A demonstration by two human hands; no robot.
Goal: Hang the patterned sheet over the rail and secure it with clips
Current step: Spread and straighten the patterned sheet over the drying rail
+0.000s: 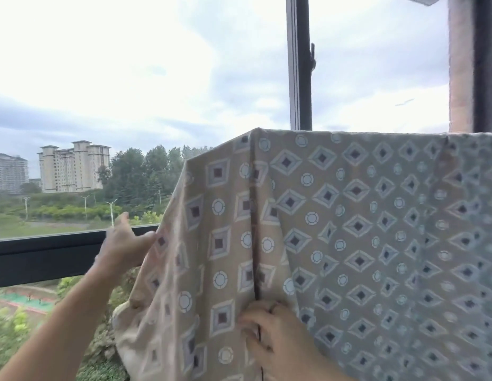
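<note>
**A:** ok starting closest to the camera: what's the right hand [269, 329] doing?

**B:** It's low in the frame, back of the hand toward us, fingers curled shut around a vertical fold of the patterned sheet [349, 229]. The dark crease runs straight up from between the fingers to the top edge of the cloth. Forearm comes in from the bottom edge.

**A:** and the left hand [123, 243]?

**B:** Higher and further out, arm stretched up from the bottom-left corner, bare forearm on a diagonal. Thumb and fingers are pinched onto the sheet's left edge, with the index finger sticking up loose above the rest. So closed on the fabric, not a full fist. The hand sits right in front of the dark rail [46, 255].

**A:** where's the sheet overall?

**B:** Draped in front of the person, filling the right half of the view. Tan with diamond and circle prints; the right part looks more blue-grey. Its top edge runs level along the right side, then drops at a slant toward the left hand. I can't tell what it's hanging on up there, the cloth hides it. The lower-left corner hangs bunched below the rail.

**A:** behind that?

**B:** A vertical window frame [299, 64] rising above the sheet. Further out there are trees, street lamps [112, 211], and pale apartment blocks [74, 166] under a cloudy sky.
</note>
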